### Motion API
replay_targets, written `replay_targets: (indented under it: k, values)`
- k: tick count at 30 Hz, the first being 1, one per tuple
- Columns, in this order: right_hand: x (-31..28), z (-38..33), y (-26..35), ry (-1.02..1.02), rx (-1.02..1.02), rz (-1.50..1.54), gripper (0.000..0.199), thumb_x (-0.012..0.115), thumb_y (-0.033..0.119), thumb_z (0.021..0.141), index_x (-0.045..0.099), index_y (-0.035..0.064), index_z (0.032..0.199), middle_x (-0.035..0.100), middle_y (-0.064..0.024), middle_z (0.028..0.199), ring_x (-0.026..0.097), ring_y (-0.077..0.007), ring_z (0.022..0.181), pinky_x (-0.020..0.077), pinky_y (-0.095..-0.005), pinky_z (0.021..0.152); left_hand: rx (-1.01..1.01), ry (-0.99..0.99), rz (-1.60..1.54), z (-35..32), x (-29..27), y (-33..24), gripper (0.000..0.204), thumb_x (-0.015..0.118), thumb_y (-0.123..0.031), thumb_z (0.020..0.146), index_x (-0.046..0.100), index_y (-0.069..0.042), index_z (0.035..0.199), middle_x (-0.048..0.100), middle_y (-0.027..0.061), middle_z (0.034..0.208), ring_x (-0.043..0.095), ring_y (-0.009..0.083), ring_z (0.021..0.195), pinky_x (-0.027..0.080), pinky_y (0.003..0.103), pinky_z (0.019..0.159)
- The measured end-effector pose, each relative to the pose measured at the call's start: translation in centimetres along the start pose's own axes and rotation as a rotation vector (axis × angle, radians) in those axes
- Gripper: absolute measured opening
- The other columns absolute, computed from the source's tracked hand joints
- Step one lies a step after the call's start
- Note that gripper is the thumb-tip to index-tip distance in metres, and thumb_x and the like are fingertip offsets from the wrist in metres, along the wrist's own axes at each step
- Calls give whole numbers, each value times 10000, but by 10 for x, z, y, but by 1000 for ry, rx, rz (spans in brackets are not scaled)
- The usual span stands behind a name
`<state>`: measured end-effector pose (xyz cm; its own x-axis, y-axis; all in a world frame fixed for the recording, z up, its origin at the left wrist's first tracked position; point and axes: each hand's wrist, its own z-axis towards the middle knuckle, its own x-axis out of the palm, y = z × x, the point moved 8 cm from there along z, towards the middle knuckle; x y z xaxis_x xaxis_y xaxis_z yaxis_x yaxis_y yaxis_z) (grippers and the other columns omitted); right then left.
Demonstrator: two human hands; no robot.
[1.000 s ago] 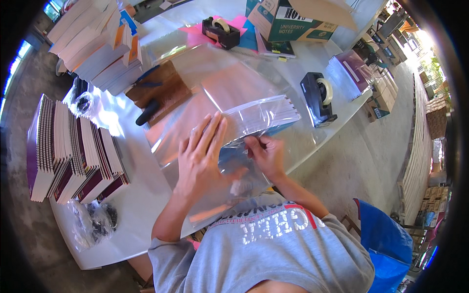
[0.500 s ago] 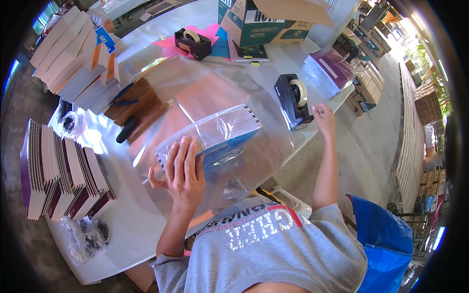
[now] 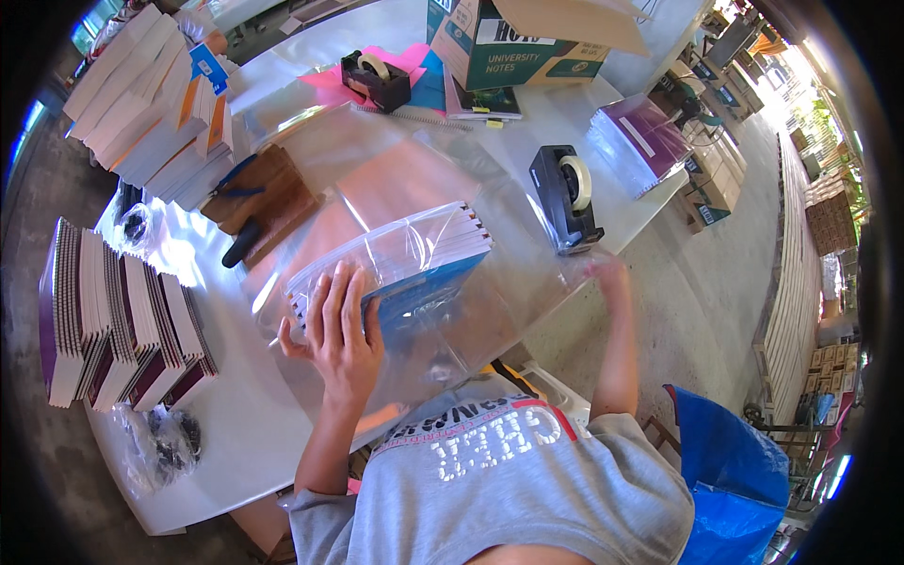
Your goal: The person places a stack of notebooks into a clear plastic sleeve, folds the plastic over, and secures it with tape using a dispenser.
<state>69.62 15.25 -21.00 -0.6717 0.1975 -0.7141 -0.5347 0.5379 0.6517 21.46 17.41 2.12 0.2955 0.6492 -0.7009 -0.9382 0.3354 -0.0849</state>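
A stack of spiral notebooks with a blue cover lies before me under clear plastic film. My left hand holds its near left end through the film, fingers along the page edges and thumb by the blue side. Off to the right, at the table edge, is my right hand. Its fingers are smeared and partly hidden, so their grip does not show. Just beyond it stands a black tape dispenser with a roll of tape.
Purple-covered notebooks stand in piles at left, below a tall book stack. A wooden block holds a blue-handled tool. Farther back are another tape dispenser and a carton. A wrapped purple notebook pack sits at right.
My right hand has moved down and slightly left, from beside the dispenser to the table edge by the film. My left hand stays on the stack, which sits slightly further left in view.
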Motion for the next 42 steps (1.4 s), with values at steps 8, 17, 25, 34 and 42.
replay_targets:
  k: [8, 17, 25, 34, 42]
  values:
    - [-12, -147, 205, -397, -666, 213, 175, 593, -8, 786, 705, 81, 887, 674, -58, 746, 616, -156, 651, 484, -288, 594, 66, -97, -119, -11, 6, 10, 514, 711, -183, 777, 432, -103, 1202, 576, 38, 1243, 502, 211, 1164, 188, 450, 1006]
    - [148, -193, 309, 268, -276, 864, 328, 682, 284, 835, 664, 9, 655, 522, -1, 504, 452, -41, 468, 334, -211, 430, 42, -82, -189, -7, 2, 10, 440, 700, -165, 775, 462, -83, 1136, 575, 15, 1263, 521, 179, 1141, 182, 411, 995]
    - [181, -179, 281, 257, -160, 996, 338, 680, 311, 837, 650, 30, 650, 537, 11, 514, 472, -58, 428, 335, -216, 386, 40, -38, -142, -6, -3, 12, 457, 723, -230, 759, 506, -86, 1135, 594, 38, 1224, 554, 166, 1092, 178, 414, 992]
    - [253, -252, 240, 1186, -261, 460, 274, 701, 315, 807, 685, 44, 844, 614, -7, 658, 544, -71, 550, 445, -220, 516, 281, 539, -284, 101, 40, -53, 924, 743, -326, 636, 278, -111, 1406, 657, 107, 967, 633, 285, 887, 373, 508, 846]
    - [306, -309, 236, 1708, -254, 671, 618, 655, 312, 831, 391, 109, 1352, 517, -98, 1215, 508, -187, 1058, 448, -310, 817, -2, 848, -442, 116, 29, -45, 1130, 795, -250, 592, 79, -195, 1465, 584, 197, 1150, 606, 360, 984, 473, 452, 841]
